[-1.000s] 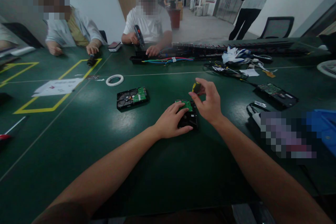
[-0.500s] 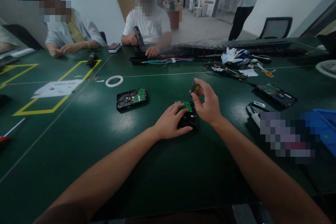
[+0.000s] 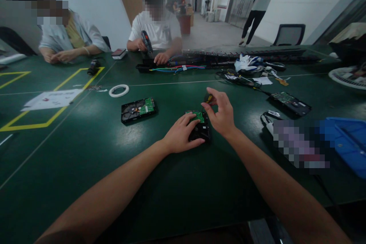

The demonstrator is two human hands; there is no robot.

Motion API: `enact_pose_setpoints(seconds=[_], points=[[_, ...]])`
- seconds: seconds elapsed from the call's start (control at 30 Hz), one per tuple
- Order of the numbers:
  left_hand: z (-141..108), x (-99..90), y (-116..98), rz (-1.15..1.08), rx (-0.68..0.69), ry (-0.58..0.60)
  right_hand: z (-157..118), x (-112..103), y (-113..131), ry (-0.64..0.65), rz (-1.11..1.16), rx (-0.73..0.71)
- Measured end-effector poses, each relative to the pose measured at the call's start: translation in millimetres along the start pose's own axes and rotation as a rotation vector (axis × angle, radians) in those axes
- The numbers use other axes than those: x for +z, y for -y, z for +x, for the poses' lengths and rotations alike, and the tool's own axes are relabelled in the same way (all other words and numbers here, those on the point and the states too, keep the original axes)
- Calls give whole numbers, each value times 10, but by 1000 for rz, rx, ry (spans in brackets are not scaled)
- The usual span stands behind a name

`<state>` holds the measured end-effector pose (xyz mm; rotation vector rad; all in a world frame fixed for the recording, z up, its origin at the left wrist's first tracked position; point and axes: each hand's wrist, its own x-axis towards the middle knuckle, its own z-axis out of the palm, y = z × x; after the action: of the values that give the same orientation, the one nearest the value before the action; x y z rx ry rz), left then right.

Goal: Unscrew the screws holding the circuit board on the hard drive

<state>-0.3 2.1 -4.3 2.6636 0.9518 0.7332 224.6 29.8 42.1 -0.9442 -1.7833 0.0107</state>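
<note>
A hard drive [image 3: 203, 131] lies on the table in front of me, its green circuit board facing up. Across its left side my left hand [image 3: 181, 133] holds it down, fingers on the board and thumb along the near edge; the palm hides part of it. My right hand [image 3: 220, 112] is closed, pinching a small screwdriver [image 3: 208, 98] with a dark and yellow handle. The thin shaft points down at the board's upper right; the tip is too small to make out. Left of my hands lies another hard drive [image 3: 138, 110], and a third hard drive [image 3: 289, 103] is at the right.
On the green table [image 3: 137, 206] are a white tape ring [image 3: 119, 91], paper sheets [image 3: 51, 99], white gloves [image 3: 247, 63], cables and a blue tray [image 3: 347, 141]. Across from me a person [image 3: 156, 30] holds a power drill [image 3: 146, 41]; another person [image 3: 73, 38] sits at left.
The whole view has shifted slightly leftward. My left hand stays on the hard drive and my right hand still pinches the screwdriver, its handle tilted a little differently.
</note>
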Motion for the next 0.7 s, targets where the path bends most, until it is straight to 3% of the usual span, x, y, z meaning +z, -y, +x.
enact_pose_setpoints(seconds=[0.47, 0.7], points=[[0, 11, -2, -3, -6, -1, -38, 83, -58, 7, 15, 3], [3, 5, -4, -5, -1, -4, -40, 59, -82, 3, 69, 81]])
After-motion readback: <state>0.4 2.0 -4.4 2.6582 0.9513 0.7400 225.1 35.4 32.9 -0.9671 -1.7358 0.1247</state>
